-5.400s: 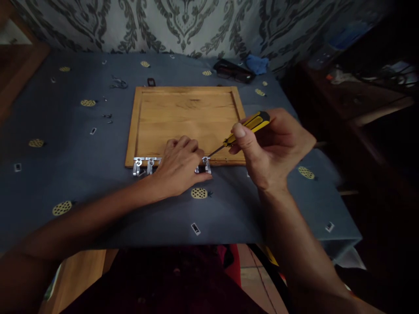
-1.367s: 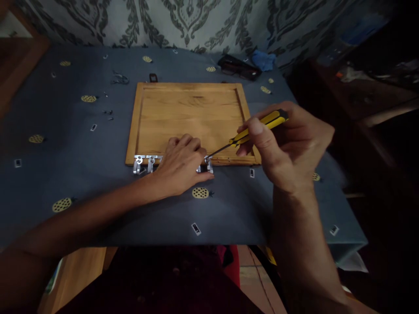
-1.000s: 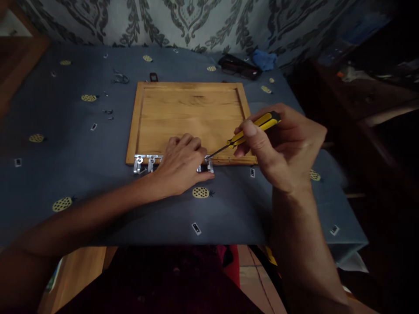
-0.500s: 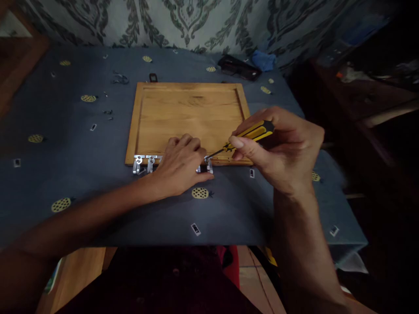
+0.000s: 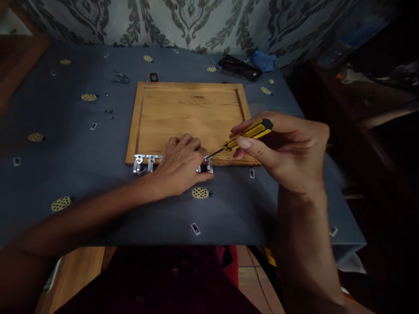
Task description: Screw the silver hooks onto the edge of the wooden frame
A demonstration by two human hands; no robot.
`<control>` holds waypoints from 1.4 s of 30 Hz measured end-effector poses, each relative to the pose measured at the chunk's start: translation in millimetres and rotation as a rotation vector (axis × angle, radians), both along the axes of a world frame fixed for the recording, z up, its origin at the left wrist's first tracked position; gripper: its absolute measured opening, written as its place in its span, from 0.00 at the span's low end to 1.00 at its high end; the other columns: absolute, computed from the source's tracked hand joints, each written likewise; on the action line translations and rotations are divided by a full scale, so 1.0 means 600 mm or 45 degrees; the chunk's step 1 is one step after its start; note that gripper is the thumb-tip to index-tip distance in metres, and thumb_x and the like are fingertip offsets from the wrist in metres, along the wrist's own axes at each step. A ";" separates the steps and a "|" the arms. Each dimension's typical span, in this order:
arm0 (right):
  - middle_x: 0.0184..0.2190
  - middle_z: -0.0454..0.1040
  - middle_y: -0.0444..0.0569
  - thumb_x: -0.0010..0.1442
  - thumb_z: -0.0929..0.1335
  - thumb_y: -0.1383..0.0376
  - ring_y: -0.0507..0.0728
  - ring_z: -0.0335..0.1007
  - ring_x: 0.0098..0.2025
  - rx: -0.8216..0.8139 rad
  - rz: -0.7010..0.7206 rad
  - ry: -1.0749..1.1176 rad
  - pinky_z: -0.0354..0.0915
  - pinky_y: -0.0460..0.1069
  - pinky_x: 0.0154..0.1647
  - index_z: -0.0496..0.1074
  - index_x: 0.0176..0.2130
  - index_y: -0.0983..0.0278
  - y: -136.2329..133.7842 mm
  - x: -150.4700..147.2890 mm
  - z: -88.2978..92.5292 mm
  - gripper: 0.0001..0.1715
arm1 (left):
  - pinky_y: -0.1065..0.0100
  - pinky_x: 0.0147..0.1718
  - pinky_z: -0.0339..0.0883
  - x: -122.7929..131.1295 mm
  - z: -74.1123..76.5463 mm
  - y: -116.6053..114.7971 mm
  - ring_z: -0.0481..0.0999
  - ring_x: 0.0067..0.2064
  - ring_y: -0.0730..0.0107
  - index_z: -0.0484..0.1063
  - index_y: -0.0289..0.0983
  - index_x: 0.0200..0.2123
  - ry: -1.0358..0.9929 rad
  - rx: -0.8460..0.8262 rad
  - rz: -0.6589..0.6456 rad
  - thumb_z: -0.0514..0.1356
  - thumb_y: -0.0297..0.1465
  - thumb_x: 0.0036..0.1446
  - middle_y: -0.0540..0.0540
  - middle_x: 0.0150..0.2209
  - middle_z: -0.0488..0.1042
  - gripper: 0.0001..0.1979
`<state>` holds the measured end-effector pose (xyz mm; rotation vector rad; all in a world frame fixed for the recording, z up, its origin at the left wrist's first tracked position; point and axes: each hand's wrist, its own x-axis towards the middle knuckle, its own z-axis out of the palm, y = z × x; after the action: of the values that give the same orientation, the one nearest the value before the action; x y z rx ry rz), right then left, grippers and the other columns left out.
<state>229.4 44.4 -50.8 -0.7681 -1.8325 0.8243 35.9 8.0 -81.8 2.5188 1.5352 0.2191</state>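
A wooden panel with a raised border lies on a blue patterned tablecloth. Along its near edge sits a row of silver metal hooks. My left hand lies over the middle of that row, fingers curled down on it, pressing it against the panel's edge. My right hand is closed round a yellow and black screwdriver. The screwdriver's tip rests at the right end of the hook row, just beside my left fingers.
Small screws and metal bits lie on the cloth left of the panel. A black case and a blue cloth sit at the back right. The table's near edge is just below my forearms; dark furniture stands to the right.
My right hand has turned and shifted on the screwdriver handle, which now tilts lower, while the tip stays at the right end of the hooks. My left hand has not moved.
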 end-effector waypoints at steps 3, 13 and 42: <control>0.31 0.80 0.42 0.55 0.79 0.60 0.49 0.71 0.21 0.035 -0.039 -0.005 0.66 0.49 0.20 0.81 0.32 0.56 -0.001 -0.003 -0.005 0.06 | 0.54 0.50 0.61 0.000 0.000 0.000 0.69 0.53 0.50 0.77 0.33 0.45 -0.013 0.008 -0.005 0.68 0.45 0.59 0.40 0.46 0.75 0.21; 0.23 0.71 0.40 0.53 0.79 0.53 0.52 0.64 0.21 0.223 -0.296 -0.079 0.58 0.52 0.22 0.75 0.28 0.55 -0.002 -0.015 -0.018 0.14 | 0.54 0.50 0.62 -0.001 -0.002 -0.001 0.69 0.53 0.50 0.78 0.33 0.44 -0.028 0.030 -0.013 0.68 0.45 0.59 0.40 0.45 0.75 0.20; 0.24 0.69 0.41 0.57 0.77 0.53 0.55 0.65 0.22 0.281 -0.439 0.031 0.59 0.53 0.24 0.72 0.28 0.55 -0.009 -0.025 -0.028 0.15 | 0.54 0.49 0.60 -0.001 -0.006 -0.002 0.68 0.52 0.50 0.77 0.33 0.45 -0.054 0.073 -0.019 0.68 0.44 0.59 0.39 0.45 0.75 0.20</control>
<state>214.5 38.8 -67.5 -0.8929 -1.6722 0.4004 35.2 7.0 -85.7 2.5511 1.5144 0.3161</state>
